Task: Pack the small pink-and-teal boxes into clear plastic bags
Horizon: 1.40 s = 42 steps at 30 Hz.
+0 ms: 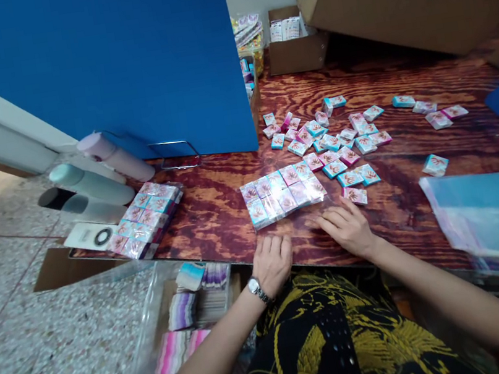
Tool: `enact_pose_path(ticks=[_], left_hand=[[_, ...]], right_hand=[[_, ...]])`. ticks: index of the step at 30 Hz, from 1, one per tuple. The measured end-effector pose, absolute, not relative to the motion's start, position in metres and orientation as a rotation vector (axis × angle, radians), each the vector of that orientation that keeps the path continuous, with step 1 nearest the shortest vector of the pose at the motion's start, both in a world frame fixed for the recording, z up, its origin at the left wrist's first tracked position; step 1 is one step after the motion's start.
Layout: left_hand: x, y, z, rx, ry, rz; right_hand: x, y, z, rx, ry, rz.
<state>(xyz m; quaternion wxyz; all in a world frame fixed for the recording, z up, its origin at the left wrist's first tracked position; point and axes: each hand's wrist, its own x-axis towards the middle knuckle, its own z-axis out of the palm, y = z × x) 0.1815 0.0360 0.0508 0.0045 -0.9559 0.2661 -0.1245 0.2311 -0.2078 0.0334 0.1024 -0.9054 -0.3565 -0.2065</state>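
A block of small pink and blue boxes in two rows lies on the table, with shiny clear plastic film about its right end. Just below its front side is my left hand, a watch on the wrist. Its fingers are curled closed at the table edge, and what they hold is hidden. My right hand rests at the block's lower right corner, fingers bent together on the film. Past its fingertips lies a single small box. Loose boxes in pink and blue are scattered behind the block.
A wrapped stack of boxes sits at left beside bottles and a white device. Blue sheets lie at right. Below the table edge, a plastic-lined carton holds flat card bundles. A blue panel rises behind.
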Motion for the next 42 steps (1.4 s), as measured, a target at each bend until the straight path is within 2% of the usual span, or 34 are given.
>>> enact_pose_path(ticks=[6,12,18,29,36,42], left_hand=[[0.193,0.049,0.054,-2.922,0.743,-0.489],[0.206,0.063,0.061,-2.853,0.994,-0.713],[0.212,0.064,0.055,-2.738,1.221,-0.66],[0.217,0.068,0.063,-2.721,1.207,-0.719],[0.232,0.077,0.063,-2.91,1.232,-0.519],[0.244,0.086,0.073,-3.122,1.068,-0.04]], right_hand=[[0.252,-0.213,0.038,-2.604,-1.176,-0.694],[0.267,-0.215,0.045,-2.553,-1.299,-0.686],[0.271,-0.217,0.041,-2.571,-1.463,-0.646],[0.287,-0.219,0.036,-2.483,-1.375,-0.522],[0.297,-0.215,0.049,-2.629,-1.343,-0.357],[0.307,-0.205,0.068,-2.832,-1.269,-0.064]])
